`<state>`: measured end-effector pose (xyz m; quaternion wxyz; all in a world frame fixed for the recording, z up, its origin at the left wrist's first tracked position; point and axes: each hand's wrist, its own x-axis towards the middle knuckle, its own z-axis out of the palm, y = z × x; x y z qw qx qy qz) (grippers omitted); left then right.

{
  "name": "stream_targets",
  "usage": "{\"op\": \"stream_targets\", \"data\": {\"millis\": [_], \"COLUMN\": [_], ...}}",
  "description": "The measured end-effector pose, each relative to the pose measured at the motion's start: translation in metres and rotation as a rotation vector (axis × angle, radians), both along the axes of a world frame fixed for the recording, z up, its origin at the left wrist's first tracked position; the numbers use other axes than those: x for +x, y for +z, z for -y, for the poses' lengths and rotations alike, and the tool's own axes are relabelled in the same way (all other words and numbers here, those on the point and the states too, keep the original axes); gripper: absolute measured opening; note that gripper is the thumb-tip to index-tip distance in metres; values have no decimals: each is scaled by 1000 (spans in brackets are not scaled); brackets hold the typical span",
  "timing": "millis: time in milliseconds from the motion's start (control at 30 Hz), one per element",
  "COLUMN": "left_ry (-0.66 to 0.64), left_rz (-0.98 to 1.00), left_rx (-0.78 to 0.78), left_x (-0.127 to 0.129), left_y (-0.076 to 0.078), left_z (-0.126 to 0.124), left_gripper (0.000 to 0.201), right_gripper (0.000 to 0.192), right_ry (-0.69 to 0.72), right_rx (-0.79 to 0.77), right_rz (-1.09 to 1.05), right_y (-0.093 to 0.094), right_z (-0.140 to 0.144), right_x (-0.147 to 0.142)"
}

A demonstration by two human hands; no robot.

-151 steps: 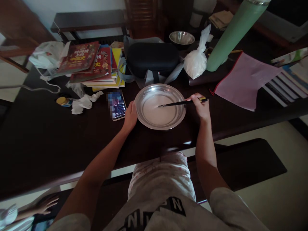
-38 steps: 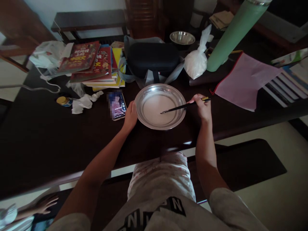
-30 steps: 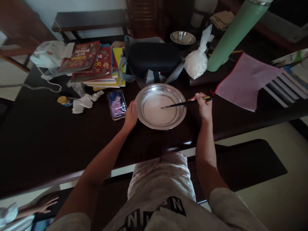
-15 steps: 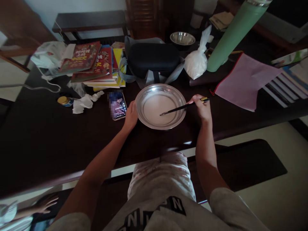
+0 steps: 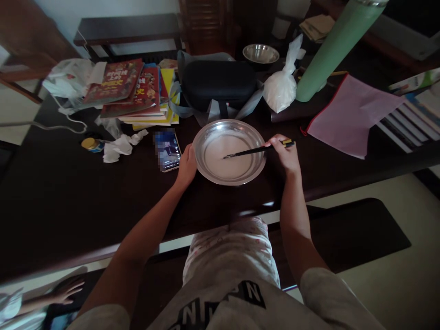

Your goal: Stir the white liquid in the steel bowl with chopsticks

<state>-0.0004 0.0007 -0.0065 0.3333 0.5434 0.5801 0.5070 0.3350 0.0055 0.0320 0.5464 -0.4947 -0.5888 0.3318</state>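
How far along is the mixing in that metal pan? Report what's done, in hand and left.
Done: pale liquid already sits in the metal pan.
In hand: the right hand holds chopsticks with tips in the liquid; the left hand steadies the rim.
Left: smoothness cannot be judged. The tied white bag sits behind.

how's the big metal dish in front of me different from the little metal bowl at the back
The big metal dish is wide, shallow, holds a whitish liquid and has chopsticks in it. The little metal bowl is smaller, deeper-looking, untouched, and its contents cannot be made out. Both are round, shiny metal.
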Motion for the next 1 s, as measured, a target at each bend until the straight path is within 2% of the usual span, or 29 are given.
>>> {"op": "stream_targets", "data": {"millis": [133,267,333,500,667,833,1000], "left_ry": [-3,3,2,-7,-1,-8,2], "left_rz": [-11,-10,-12,-12,-7,6,-10], "left_rx": [5,-4,-11,-4,-11,1,1], "left_x": [0,-1,-1,0,-1,-2,-2], "left_y": [-1,-1,-1,-1,-1,-4,-4], "left_z": [-1,-1,-1,-1,-2,-2,-2], "left_gripper": [38,37,37,35,38,44,41], "right_gripper": [55,53,53,54,54,54,53], "right_ry": [-135,8,21,-130,11,-135,20], "right_rx": [26,-22,-15,23,-14,15,-28], "right_rz": [-42,-25,-15,-46,-14,-39,-20], "right_y": [-2,-3,-3,-2,0,-1,0], "right_z": [-1,-1,-1,-2,0,0,0], "right_x": [5,4,3,6,2,6,4]}}
